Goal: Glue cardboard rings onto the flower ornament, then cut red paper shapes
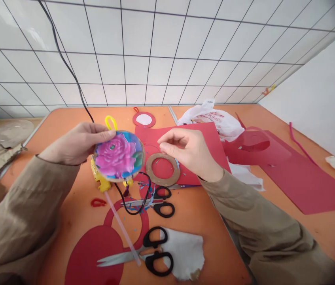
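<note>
While my left hand [81, 144] grips the flowered disc [116, 155], faced and looped, left of the bare cardboard ring [163, 182], I log right hand [189, 152] near ring, fingertips close, hold unclear.

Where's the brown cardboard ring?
In the head view, the ring lies near the middle, on a flat red sheet, below and left of the right hand.

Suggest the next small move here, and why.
Probably bring the right hand to the free edge of the flower disc to steady it: only the left hand grips it, by the rim near the yellow loop, and nothing shows clearly in the right.
</note>
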Available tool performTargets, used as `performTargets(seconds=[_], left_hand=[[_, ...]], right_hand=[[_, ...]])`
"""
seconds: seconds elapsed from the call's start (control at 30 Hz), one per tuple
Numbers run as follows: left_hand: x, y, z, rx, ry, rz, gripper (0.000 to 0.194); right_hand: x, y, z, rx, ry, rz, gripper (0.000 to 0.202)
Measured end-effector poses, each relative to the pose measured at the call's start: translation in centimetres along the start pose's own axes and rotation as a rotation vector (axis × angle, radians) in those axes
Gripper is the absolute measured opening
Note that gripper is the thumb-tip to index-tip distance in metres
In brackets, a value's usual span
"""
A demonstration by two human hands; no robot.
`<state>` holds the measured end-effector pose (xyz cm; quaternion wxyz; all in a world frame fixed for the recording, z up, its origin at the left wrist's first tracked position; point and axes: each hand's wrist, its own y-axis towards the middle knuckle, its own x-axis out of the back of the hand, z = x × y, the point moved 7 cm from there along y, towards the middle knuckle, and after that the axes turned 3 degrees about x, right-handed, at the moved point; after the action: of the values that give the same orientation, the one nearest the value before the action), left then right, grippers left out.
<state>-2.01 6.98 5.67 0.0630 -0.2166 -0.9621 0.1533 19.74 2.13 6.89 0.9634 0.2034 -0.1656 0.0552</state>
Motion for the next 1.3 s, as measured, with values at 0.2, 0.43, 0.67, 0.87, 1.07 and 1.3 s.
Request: performTargets(seconds=[0.2,0.43,0.67,0.87,1.07,1.3], left_hand=[[1.4,0.5,0.4,-0.019,-0.178,-0.21,0.023],[-1.4,1.0,1.2,0.011,-0.161,-0.077,0.03],[-2.6,1.2,2.0,0.04,-0.117,-0.012,0.034],[-3.3,1.5,2.7,0.079,-0.106,0.013,0.029],[-3.8,1.3,2.7,0.063,-0.054,-0.025,0.029],[-4.3,0.9,2.4,0.017,-0.016,-0.088,0.03]], right_hand=[[-2.8,-2.5,4.7,0.75,-0.392,0.087,0.015],[-4.2,-2.9,4.7,0.832,-0.453,0.202,0.01],[-4.0,-2.3,3.7,0.719,-0.339,0.278,0.007],[-4.5,-2.2,3.4,0.724,-0.398,0.284,0.02],[-4.5,-2.7,4.3,0.635,-0.364,0.289,0.021],[-6.3,-3.8,3.9,0.579,-0.625,0.295,0.02]])
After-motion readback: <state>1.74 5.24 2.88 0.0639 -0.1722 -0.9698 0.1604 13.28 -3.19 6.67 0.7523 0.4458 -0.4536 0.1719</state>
